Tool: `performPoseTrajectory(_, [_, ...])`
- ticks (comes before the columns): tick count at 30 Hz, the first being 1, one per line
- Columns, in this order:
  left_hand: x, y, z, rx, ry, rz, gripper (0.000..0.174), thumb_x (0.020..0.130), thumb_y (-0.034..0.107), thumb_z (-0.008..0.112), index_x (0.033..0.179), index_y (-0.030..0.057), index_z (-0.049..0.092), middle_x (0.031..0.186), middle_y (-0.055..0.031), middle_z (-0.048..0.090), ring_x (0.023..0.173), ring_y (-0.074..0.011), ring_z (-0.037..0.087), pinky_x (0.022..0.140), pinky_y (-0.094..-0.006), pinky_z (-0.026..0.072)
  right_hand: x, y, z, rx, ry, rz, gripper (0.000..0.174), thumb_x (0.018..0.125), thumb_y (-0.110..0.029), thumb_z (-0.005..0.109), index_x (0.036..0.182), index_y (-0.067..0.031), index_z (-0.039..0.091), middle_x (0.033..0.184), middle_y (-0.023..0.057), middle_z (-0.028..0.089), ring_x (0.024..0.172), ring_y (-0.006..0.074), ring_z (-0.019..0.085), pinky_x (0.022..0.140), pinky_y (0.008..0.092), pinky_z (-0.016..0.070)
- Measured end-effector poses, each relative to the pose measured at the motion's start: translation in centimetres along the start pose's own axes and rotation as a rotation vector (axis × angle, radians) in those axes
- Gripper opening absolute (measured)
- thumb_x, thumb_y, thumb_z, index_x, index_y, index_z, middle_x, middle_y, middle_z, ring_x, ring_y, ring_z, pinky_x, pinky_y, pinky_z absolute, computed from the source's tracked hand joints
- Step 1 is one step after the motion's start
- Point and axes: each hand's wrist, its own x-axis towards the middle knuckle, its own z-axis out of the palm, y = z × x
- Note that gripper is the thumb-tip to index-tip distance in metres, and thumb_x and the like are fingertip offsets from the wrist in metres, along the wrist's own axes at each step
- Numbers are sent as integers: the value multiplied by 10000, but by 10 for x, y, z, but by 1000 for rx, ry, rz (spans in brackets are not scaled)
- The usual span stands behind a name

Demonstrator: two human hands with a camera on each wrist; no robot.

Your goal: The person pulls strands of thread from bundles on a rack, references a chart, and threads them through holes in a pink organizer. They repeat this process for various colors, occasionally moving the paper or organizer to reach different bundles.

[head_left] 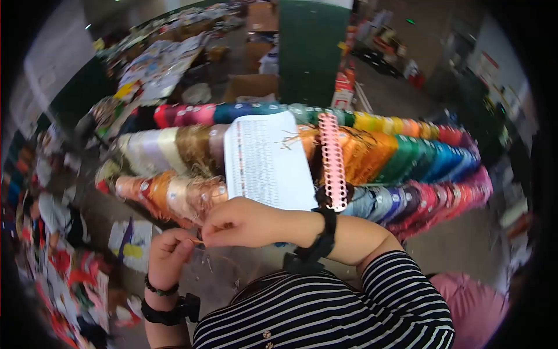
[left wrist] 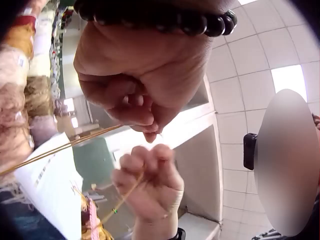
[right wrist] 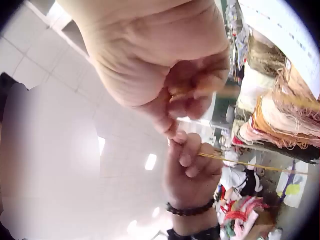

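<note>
Orange-yellow thread (head_left: 199, 242) runs between the two hands in the head view. The left hand (head_left: 168, 256) pinches it, fingers curled, and the strands (left wrist: 65, 145) trail off to one side in the left wrist view. Close beside it the right hand (head_left: 250, 224) has its fingers curled round another part of the thread (left wrist: 131, 190). Fingertips of both hands nearly meet in the right wrist view, where thread (right wrist: 255, 165) extends from the left hand (right wrist: 192, 167).
Rows of coloured thread skeins (head_left: 360, 157) stand in front of the person. On them lie a printed sheet (head_left: 270, 168) and a pink strip with holes (head_left: 333, 163). Boxes (head_left: 251, 87) and a cluttered table (head_left: 163, 67) are behind; another person (head_left: 58, 218) is at the left.
</note>
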Motion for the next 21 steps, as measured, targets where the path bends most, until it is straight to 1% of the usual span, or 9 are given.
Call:
performPoseTrajectory(3, [32, -20, 26, 5, -268, -51, 142, 919, 136, 619, 933, 7, 676, 772, -16, 612, 625, -76, 538, 566, -206, 424, -54, -31, -18, 739, 343, -69, 151, 927, -143, 584, 946, -1, 634, 1172, 222, 590, 1067, 302, 597, 989, 385, 427])
performPoseTrajectory(5, [51, -35, 57, 29, -383, -87, 165, 917, 123, 614, 1020, 5, 668, 809, -24, 629, 654, -83, 564, 598, -216, 459, -115, -62, -66, 812, 538, -140, 160, 923, -140, 568, 1013, -9, 568, 936, 138, 579, 859, 230, 576, 809, 358, 436])
performPoseTrajectory(8, [77, -31, 81, 23, -480, -230, 241, 914, 105, 608, 1134, 10, 635, 866, -36, 650, 706, -86, 593, 637, -227, 495, -215, -126, -147, 214, 1162, -55, 144, 921, -215, 594, 975, -82, 585, 638, -39, 477, 521, 44, 409, 461, 187, 307])
performPoseTrajectory(10, [103, -12, 93, 229, -514, -198, 328, 911, 104, 608, 1226, 16, 577, 911, -43, 661, 781, -80, 609, 662, -230, 503, -277, -161, -192, -557, 1619, 33, 234, 918, -276, 626, 1045, -81, 657, 660, -68, 493, 534, 30, 395, 461, 192, 271])
performPoseTrajectory(11, [122, -8, 103, 212, -486, -168, 327, 914, 113, 604, 1225, 16, 576, 933, -50, 659, 812, -87, 613, 681, -234, 504, -303, -174, -209, -962, 1741, 59, 240, 914, -245, 638, 1071, -70, 685, 747, -45, 590, 638, 30, 498, 556, 177, 375])
performPoseTrajectory(13, [162, 0, 125, 178, -425, -108, 325, 919, 132, 597, 1222, 15, 574, 977, -63, 654, 875, -101, 620, 719, -240, 505, -303, -169, -231, -1231, 1699, -199, 165, 889, -159, 658, 993, -43, 712, 836, -16, 661, 700, 34, 544, 629, 178, 413])
performPoseTrajectory(15, [209, -2, 158, 24, -383, -132, 293, 946, 199, 549, 1200, 56, 585, 1157, -41, 624, 1017, -120, 602, 792, -244, 476, -280, -127, -248, -1013, 1518, -82, 159, 874, -117, 670, 1006, -37, 709, 903, 9, 689, 774, 62, 597, 690, 202, 462])
performPoseTrajectory(19, [309, -40, 218, -172, -247, -276, 262, 948, 215, 552, 1143, 40, 569, 1129, -64, 612, 976, -150, 600, 819, -267, 492, -196, 22, -251, -637, 1087, 350, 222, 842, -208, 676, 963, -28, 722, 842, 106, 717, 781, 160, 674, 719, 293, 525])
performPoseTrajectory(21, [340, -59, 235, -165, -208, -363, 251, 951, 218, 543, 1133, 46, 553, 1120, -71, 609, 951, -158, 601, 803, -271, 501, -173, 82, -264, -461, 957, 423, 210, 885, -176, 655, 958, 13, 712, 807, 56, 703, 715, 107, 621, 656, 280, 512])
